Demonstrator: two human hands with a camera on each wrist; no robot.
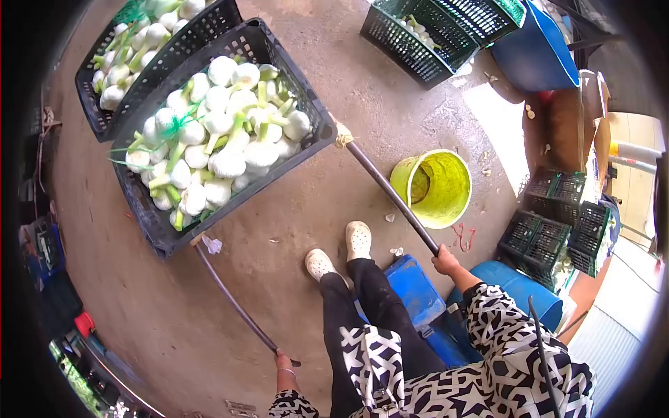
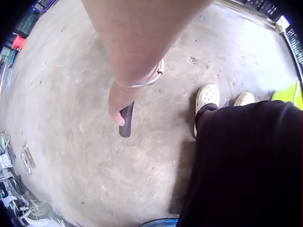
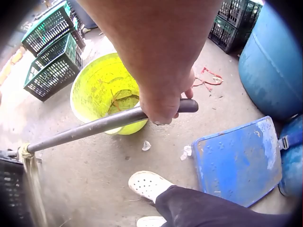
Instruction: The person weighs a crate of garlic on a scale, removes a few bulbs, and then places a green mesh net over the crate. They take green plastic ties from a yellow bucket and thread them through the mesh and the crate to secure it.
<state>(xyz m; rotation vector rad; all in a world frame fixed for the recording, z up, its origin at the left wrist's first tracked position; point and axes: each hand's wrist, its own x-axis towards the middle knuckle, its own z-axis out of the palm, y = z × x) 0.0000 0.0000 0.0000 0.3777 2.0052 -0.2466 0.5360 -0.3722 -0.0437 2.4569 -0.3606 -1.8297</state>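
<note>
A black crate (image 1: 293,49) full of white fennel bulbs (image 1: 216,139) sits on the concrete floor in front of me. Two dark rods are tied to its near corners. My left hand (image 1: 283,363) grips the end of the left rod (image 1: 233,299), also seen as a dark rod end (image 2: 126,120) under the left hand (image 2: 118,106). My right hand (image 1: 446,261) grips the right rod (image 1: 390,191); in the right wrist view the right hand (image 3: 163,106) is wrapped round the rod (image 3: 90,128). A cord (image 1: 342,136) binds that rod to the crate.
A second crate of fennel (image 1: 118,63) lies behind the first. A yellow bucket (image 1: 435,187) stands by the right rod. Blue barrels (image 1: 519,289), a blue lid (image 3: 239,161), stacked empty crates (image 1: 550,233) and more crates (image 1: 432,31) lie to the right. White clogs (image 1: 339,252) are on my feet.
</note>
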